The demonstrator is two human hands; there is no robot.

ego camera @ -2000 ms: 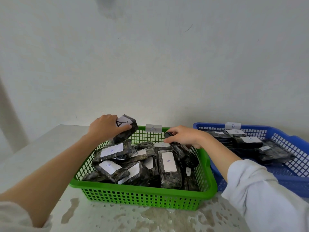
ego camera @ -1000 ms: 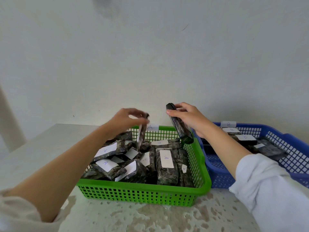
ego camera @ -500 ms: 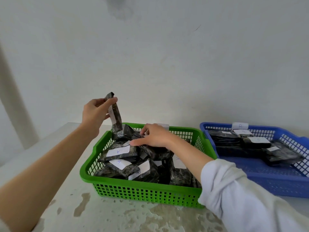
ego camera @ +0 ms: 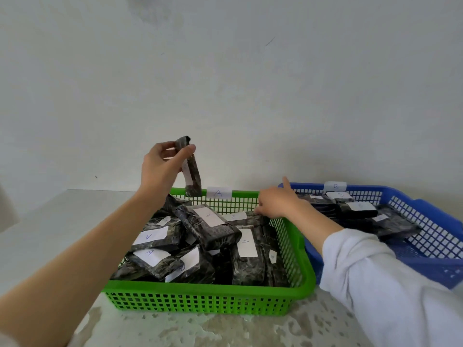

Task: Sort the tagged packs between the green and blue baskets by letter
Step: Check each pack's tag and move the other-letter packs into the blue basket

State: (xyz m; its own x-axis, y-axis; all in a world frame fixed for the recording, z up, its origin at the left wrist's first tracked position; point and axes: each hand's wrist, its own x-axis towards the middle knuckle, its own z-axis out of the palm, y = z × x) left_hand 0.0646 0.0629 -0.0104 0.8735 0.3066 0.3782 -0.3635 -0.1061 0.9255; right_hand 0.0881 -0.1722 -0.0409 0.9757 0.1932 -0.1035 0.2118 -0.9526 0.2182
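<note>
The green basket point(ego camera: 205, 289), with an "A" label point(ego camera: 218, 192) on its back rim, holds several dark packs with white tags. My left hand point(ego camera: 162, 171) pinches one dark pack point(ego camera: 193, 177) by its top end, and it hangs above the basket's back rim. My right hand point(ego camera: 275, 204) is at the basket's back right corner. Its thumb and curled fingers are on the end of a tagged pack point(ego camera: 246, 217), with the index finger sticking up. A pack tagged A point(ego camera: 208, 224) lies on top of the pile. The blue basket point(ego camera: 426, 205), labelled "B" point(ego camera: 335, 187), holds several tagged packs.
Both baskets stand side by side on a pale, stained table point(ego camera: 225, 329) against a plain white wall. The blue basket's front half shows bare mesh floor. The table extends to the left of the green basket.
My right hand lifted a pack, laid it on the pile in the green basket, then moved to the back right corner. My left hand raised its pack and holds it up.
</note>
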